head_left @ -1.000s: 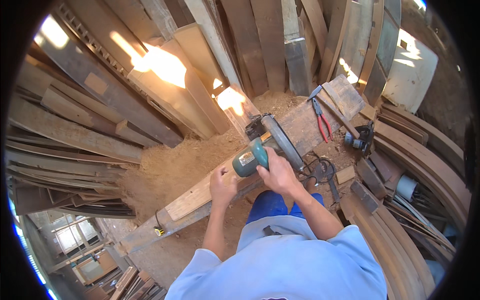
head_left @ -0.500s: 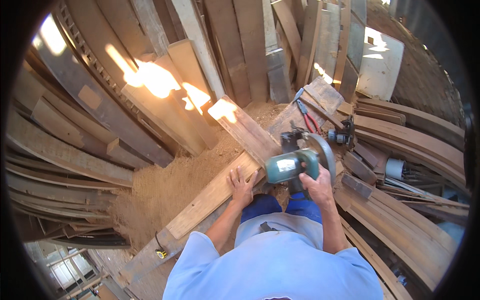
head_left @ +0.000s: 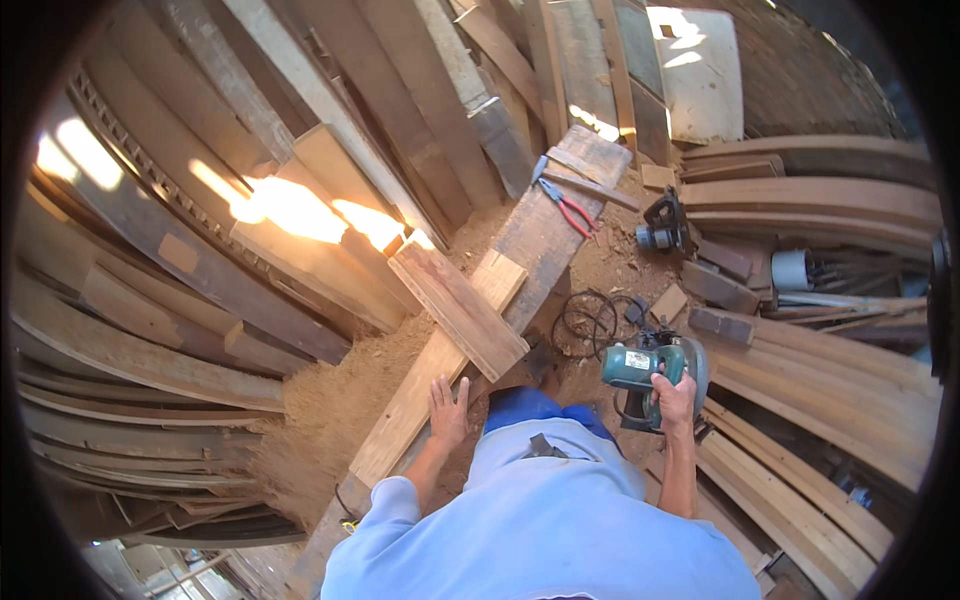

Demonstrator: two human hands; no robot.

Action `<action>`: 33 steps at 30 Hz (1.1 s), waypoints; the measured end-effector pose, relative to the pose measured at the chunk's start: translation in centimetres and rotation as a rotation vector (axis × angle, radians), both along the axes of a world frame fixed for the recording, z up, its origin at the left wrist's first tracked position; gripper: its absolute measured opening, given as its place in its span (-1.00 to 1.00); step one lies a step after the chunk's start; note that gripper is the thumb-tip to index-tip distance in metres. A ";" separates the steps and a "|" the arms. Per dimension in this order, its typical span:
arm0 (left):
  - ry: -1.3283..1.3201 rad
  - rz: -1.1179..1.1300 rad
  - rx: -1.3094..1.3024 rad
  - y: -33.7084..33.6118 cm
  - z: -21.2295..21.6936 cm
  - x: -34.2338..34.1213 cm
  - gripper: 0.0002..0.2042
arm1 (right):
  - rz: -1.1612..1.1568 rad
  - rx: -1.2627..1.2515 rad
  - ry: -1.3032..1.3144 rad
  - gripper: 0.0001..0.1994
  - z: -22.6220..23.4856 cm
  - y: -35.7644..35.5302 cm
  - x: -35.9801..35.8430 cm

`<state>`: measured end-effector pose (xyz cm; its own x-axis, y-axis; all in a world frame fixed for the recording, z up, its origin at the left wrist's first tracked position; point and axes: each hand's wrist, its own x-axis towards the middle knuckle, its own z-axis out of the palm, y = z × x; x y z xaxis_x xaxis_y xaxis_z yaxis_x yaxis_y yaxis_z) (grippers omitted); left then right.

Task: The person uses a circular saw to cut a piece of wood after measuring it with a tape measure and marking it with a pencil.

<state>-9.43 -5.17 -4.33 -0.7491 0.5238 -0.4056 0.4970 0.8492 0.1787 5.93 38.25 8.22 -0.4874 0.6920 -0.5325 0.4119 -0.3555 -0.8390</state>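
Observation:
My right hand [head_left: 675,400] grips the rear handle of a green circular saw [head_left: 628,366], held off to the right of my legs, away from the wood. My left hand [head_left: 449,412] lies with fingers spread on the edge of a long pale plank [head_left: 400,425]. Across that plank lies a shorter reddish-brown board [head_left: 455,305] at an angle. Both rest on a long, weathered support board [head_left: 540,235] running from lower left to upper right. Pliers with red handles [head_left: 567,208] lie at its far end, beside what looks like a hammer [head_left: 592,190].
Another power tool [head_left: 662,225], black and grey, sits on the ground at right near a coiled black cord [head_left: 590,325]. Stacked planks [head_left: 790,375] line the right side. Tall boards [head_left: 400,90] lean along the back and left. Sawdust [head_left: 330,400] covers the floor at left.
The saw has moved right and toward me, off the boards, in my right hand. My left hand stays on the pale plank. The head view has shifted, and the plank's far end now shows.

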 end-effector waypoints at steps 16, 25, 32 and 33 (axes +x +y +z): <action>-1.322 0.387 0.233 22.3 -5.6 11.3 -0.36 | -0.615 -0.162 0.350 -0.68 4.6 -6.3 14.8; -1.965 1.133 0.503 36.8 -2.7 10.6 -0.38 | -0.839 -0.024 0.253 -0.70 4.4 -15.6 20.4; -2.023 0.631 0.611 39.9 -0.1 -4.5 -0.45 | -1.072 -0.088 -0.220 -0.73 1.6 -26.2 25.8; -2.073 0.582 0.595 40.8 0.5 -6.4 -0.47 | -1.169 -0.120 -0.258 -0.72 1.1 -28.0 26.2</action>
<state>-15.79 35.58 -3.80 0.3097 0.7952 -0.5212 -0.8731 0.4549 0.1752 32.18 10.30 9.29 0.5321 0.5834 -0.6136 -0.0608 -0.6965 -0.7150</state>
